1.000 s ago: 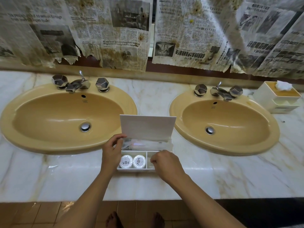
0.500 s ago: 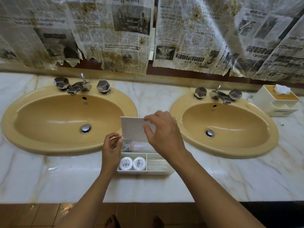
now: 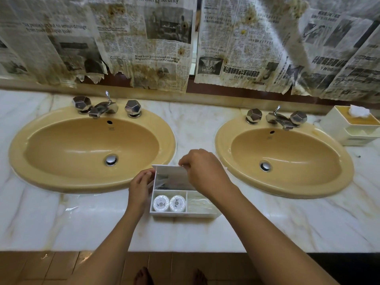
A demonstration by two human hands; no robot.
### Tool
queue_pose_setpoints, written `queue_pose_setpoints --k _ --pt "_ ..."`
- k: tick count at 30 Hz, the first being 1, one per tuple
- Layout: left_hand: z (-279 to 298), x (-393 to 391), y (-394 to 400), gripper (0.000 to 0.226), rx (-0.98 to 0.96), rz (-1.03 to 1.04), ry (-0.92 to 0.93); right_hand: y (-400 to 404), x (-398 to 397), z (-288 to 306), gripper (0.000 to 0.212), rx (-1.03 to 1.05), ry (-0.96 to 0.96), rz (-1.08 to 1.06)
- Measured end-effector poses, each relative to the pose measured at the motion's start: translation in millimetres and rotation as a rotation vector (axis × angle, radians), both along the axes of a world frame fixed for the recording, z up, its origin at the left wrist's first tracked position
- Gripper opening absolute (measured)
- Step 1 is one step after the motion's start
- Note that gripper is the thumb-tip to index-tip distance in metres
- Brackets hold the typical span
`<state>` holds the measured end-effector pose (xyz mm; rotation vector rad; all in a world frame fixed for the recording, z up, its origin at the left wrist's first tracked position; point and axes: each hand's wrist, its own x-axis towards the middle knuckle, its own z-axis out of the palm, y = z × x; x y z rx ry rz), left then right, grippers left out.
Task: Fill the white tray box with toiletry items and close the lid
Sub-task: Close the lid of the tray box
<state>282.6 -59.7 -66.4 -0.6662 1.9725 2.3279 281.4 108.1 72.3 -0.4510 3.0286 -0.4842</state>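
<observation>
The white tray box (image 3: pixel 185 213) sits on the marble counter between the two sinks. Its front left compartment holds two round white soaps (image 3: pixel 169 203); the front right one holds a clear-wrapped item (image 3: pixel 198 203). Clear packets lie in the back compartment, partly hidden. The white lid (image 3: pixel 172 175) is tilted forward, about halfway down over the back of the box. My right hand (image 3: pixel 202 170) pinches the lid's top edge. My left hand (image 3: pixel 140 187) rests against the box's left side, fingertips at the lid's left corner.
A yellow sink (image 3: pixel 90 149) lies left of the box and another yellow sink (image 3: pixel 284 159) right of it, each with chrome taps. A white tissue box (image 3: pixel 349 128) stands at the far right. Stained newspapers cover the wall. The counter's front edge is near my arms.
My right hand rose from the front right compartment to the lid's top edge and has tipped the lid forward from upright. My left hand stayed at the box's left side.
</observation>
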Motion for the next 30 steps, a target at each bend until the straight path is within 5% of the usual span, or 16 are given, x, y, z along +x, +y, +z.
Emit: queue_pose_setpoints --k 17,21,26,30 --pt "7 9 5 0.018 0.042 0.094 -0.014 10 49 -62 0.044 0.087 -0.224 -0.006" --pt "-1 12 3 0.018 -0.007 0.07 -0.016 18 44 -67 0.064 0.073 -0.236 -0.057" --pt "1 16 8 0.029 -0.098 0.064 0.013 32 33 -82 0.086 -0.257 -0.191 -0.452" --pt "0 18 12 0.035 -0.091 0.073 0.014 38 37 -97 0.09 -0.554 -0.385 -0.626"
